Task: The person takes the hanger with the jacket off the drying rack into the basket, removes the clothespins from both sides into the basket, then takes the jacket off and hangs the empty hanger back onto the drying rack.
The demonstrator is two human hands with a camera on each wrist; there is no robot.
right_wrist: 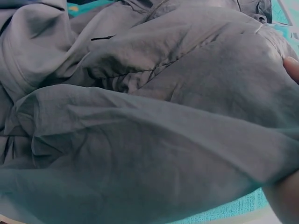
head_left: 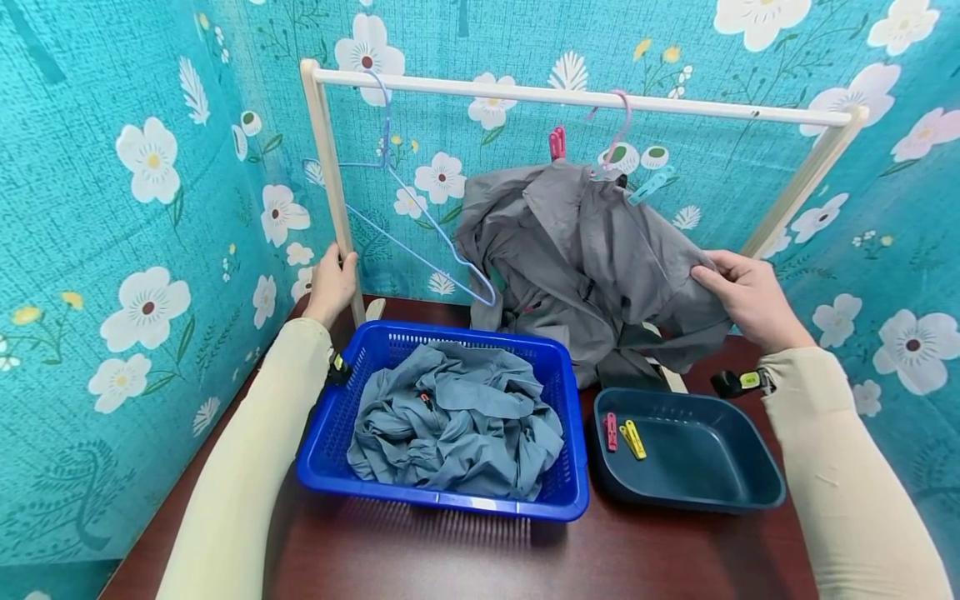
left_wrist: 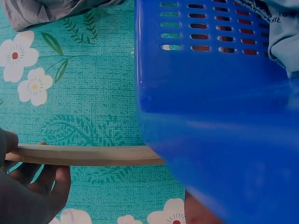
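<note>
My left hand (head_left: 333, 283) holds the left wooden post (head_left: 327, 167) of a clothes rack; in the left wrist view its fingers and thumb lie on either side of the post (left_wrist: 103, 155). At the right, my right hand (head_left: 753, 300) pinches the edge of a grey jacket (head_left: 600, 250) and pulls it out sideways. This jacket hangs from a pink hanger (head_left: 625, 125) hooked over the white rail (head_left: 480, 87). A pink clothespin (head_left: 557, 143) and a light blue clothespin (head_left: 651, 185) sit at its top. Grey cloth (right_wrist: 140, 154) fills most of the right wrist view.
A blue hanger (head_left: 420, 196) hangs on the rail's left part. Below, a blue basket (head_left: 465, 507) holds a crumpled blue-grey garment (head_left: 457, 417). Right of it stands a dark tub (head_left: 697, 450) with a pink clothespin (head_left: 611, 432) and a yellow one (head_left: 633, 439). Flowered cloth covers the walls.
</note>
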